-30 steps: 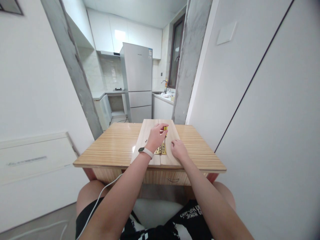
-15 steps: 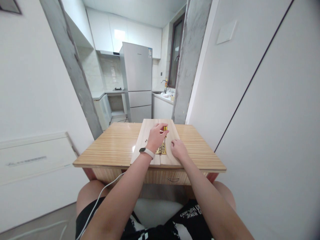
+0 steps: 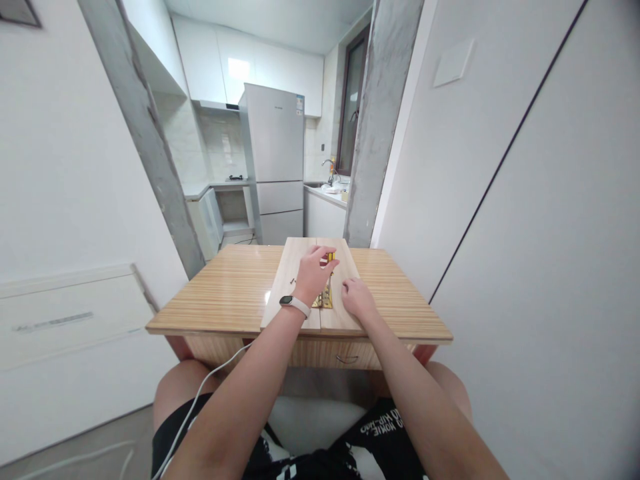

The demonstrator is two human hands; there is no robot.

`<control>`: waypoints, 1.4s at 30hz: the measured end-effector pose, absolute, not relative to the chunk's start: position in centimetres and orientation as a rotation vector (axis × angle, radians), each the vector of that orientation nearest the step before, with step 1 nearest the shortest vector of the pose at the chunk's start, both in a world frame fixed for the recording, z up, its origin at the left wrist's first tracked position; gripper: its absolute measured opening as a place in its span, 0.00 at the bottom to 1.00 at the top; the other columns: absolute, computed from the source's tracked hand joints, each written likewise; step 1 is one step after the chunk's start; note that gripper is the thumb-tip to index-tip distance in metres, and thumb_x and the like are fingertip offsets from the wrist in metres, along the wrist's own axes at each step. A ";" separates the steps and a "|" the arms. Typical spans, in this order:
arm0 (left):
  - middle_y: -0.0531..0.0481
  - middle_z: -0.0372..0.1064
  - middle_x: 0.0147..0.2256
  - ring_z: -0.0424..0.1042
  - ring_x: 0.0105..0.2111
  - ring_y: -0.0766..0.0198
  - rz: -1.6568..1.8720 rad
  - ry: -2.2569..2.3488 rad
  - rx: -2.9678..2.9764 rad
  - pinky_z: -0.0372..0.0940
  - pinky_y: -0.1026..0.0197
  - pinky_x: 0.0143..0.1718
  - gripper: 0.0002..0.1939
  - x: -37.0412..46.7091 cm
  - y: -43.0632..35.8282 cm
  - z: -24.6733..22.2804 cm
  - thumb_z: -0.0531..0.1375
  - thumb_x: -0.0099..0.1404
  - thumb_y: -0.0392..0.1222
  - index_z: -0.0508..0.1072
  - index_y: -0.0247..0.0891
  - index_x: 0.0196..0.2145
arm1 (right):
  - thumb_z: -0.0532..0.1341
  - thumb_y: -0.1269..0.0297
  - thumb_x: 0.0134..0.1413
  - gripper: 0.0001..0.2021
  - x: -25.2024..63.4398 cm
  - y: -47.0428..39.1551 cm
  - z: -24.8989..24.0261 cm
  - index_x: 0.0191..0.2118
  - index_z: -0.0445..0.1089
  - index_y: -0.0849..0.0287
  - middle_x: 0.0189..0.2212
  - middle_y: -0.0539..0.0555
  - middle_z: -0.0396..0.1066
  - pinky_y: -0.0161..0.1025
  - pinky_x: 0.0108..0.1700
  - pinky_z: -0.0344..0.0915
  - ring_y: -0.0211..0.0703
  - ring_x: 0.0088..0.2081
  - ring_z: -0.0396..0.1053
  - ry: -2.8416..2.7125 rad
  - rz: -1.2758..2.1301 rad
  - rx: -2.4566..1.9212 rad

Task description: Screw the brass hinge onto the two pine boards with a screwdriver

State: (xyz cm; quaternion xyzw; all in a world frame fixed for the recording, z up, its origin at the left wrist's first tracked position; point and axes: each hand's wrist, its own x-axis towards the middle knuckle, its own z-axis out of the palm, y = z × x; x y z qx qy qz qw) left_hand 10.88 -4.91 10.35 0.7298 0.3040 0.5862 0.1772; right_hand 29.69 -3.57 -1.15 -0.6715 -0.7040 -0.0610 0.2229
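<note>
My left hand, with a watch on its wrist, grips a screwdriver by its red and yellow handle. The screwdriver stands upright, its shaft pointing down at a brass hinge. This hinge lies across the seam between two pale wooden boards, partly covered by my left hand and wrist. On the right board rests my right hand, its fingers curled in, right of the hinge. A few small screws lie on the left board, beside my left hand.
The boards lie on a striped wooden table with a drawer in front. A white cable runs over my left leg. Beyond stands a grey fridge; a white wall rises at the right.
The screwdriver's handle appears slightly turned in my left hand, showing more red beside the yellow. My right hand stays where it was on the board.
</note>
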 end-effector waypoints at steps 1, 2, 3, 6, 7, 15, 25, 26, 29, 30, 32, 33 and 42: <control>0.47 0.74 0.44 0.77 0.39 0.65 1.666 0.869 2.062 0.79 0.63 0.38 0.12 10.9 -5.0 10.4 0.68 0.67 0.31 0.80 0.41 0.48 | 0.53 0.66 0.72 0.15 29.7 -3.6 -1.2 0.46 0.79 0.59 0.47 0.62 0.78 0.40 0.62 0.58 0.49 0.54 0.70 -1.946 -0.170 -1.853; 0.48 0.73 0.44 0.77 0.38 0.66 1.666 0.877 2.063 0.79 0.63 0.38 0.12 10.9 -5.1 10.5 0.68 0.67 0.30 0.80 0.41 0.47 | 0.53 0.66 0.72 0.15 29.7 -3.6 -1.1 0.46 0.79 0.59 0.47 0.62 0.78 0.40 0.62 0.58 0.49 0.54 0.70 -1.949 -0.171 -1.852; 0.48 0.73 0.43 0.76 0.38 0.66 1.660 0.879 2.068 0.79 0.64 0.38 0.12 10.9 -5.1 10.5 0.67 0.67 0.30 0.80 0.41 0.48 | 0.53 0.66 0.72 0.15 29.7 -3.6 -1.1 0.46 0.78 0.59 0.47 0.62 0.78 0.40 0.62 0.58 0.49 0.54 0.70 -1.950 -0.170 -1.852; 0.47 0.73 0.44 0.77 0.41 0.65 1.612 0.858 2.092 0.79 0.63 0.39 0.13 10.8 -5.0 10.5 0.65 0.69 0.29 0.80 0.41 0.49 | 0.54 0.65 0.72 0.15 29.6 -3.7 -1.0 0.46 0.78 0.59 0.48 0.62 0.78 0.40 0.62 0.58 0.49 0.54 0.70 -1.948 -0.166 -1.858; 0.46 0.74 0.45 0.77 0.42 0.64 1.594 0.846 2.095 0.79 0.63 0.39 0.14 10.8 -5.0 10.5 0.64 0.69 0.29 0.80 0.41 0.50 | 0.54 0.65 0.72 0.15 29.6 -3.7 -1.0 0.46 0.79 0.59 0.48 0.62 0.78 0.40 0.62 0.58 0.49 0.54 0.70 -1.946 -0.167 -1.860; 0.47 0.77 0.45 0.78 0.41 0.63 1.606 0.857 2.101 0.79 0.62 0.39 0.14 11.0 -4.9 10.3 0.67 0.67 0.31 0.79 0.41 0.50 | 0.53 0.65 0.72 0.15 29.4 -4.1 -0.4 0.46 0.79 0.59 0.48 0.62 0.78 0.40 0.62 0.58 0.50 0.55 0.70 -1.953 -0.152 -1.883; 0.48 0.76 0.42 0.78 0.38 0.63 1.627 0.951 2.075 0.78 0.60 0.41 0.15 10.8 -4.9 10.5 0.67 0.69 0.32 0.77 0.42 0.52 | 0.54 0.65 0.72 0.14 29.4 -3.9 -0.7 0.45 0.78 0.59 0.48 0.62 0.77 0.40 0.61 0.59 0.49 0.54 0.70 -1.945 -0.158 -1.871; 0.48 0.77 0.42 0.78 0.39 0.62 1.623 0.946 2.064 0.78 0.59 0.41 0.17 10.8 -4.8 10.3 0.66 0.70 0.31 0.76 0.43 0.54 | 0.54 0.65 0.72 0.14 29.4 -3.9 -0.7 0.45 0.78 0.59 0.47 0.62 0.78 0.40 0.61 0.59 0.50 0.54 0.70 -1.943 -0.158 -1.870; 0.49 0.77 0.41 0.79 0.40 0.62 1.606 0.925 2.049 0.79 0.59 0.42 0.15 10.7 -4.6 9.9 0.64 0.71 0.32 0.75 0.43 0.53 | 0.54 0.65 0.71 0.14 29.4 -4.0 -0.7 0.46 0.79 0.58 0.48 0.62 0.78 0.40 0.61 0.59 0.50 0.54 0.70 -1.934 -0.143 -1.879; 0.49 0.77 0.41 0.79 0.40 0.62 1.605 0.910 2.053 0.79 0.59 0.41 0.13 10.7 -4.6 9.9 0.65 0.71 0.32 0.76 0.43 0.51 | 0.54 0.65 0.71 0.14 29.4 -4.0 -0.6 0.46 0.79 0.58 0.48 0.62 0.78 0.40 0.61 0.59 0.50 0.54 0.70 -1.930 -0.137 -1.885; 0.49 0.76 0.43 0.78 0.40 0.63 1.621 0.877 2.067 0.79 0.59 0.42 0.11 10.7 -4.5 9.8 0.67 0.69 0.33 0.76 0.42 0.49 | 0.54 0.65 0.71 0.14 29.4 -4.0 -0.5 0.46 0.79 0.58 0.49 0.62 0.78 0.40 0.61 0.59 0.50 0.54 0.70 -1.930 -0.135 -1.888; 0.48 0.75 0.45 0.78 0.40 0.63 1.637 0.869 2.071 0.79 0.59 0.42 0.12 10.7 -4.5 9.9 0.68 0.68 0.34 0.77 0.41 0.48 | 0.54 0.65 0.71 0.14 29.4 -4.0 -0.5 0.46 0.79 0.58 0.49 0.62 0.78 0.40 0.62 0.59 0.50 0.54 0.70 -1.934 -0.136 -1.885; 0.48 0.74 0.43 0.78 0.39 0.64 1.616 0.887 2.093 0.79 0.61 0.41 0.11 10.7 -4.7 10.3 0.64 0.70 0.30 0.77 0.40 0.47 | 0.54 0.65 0.71 0.14 29.4 -4.0 -0.6 0.45 0.78 0.58 0.48 0.62 0.78 0.40 0.62 0.59 0.50 0.54 0.70 -1.935 -0.147 -1.876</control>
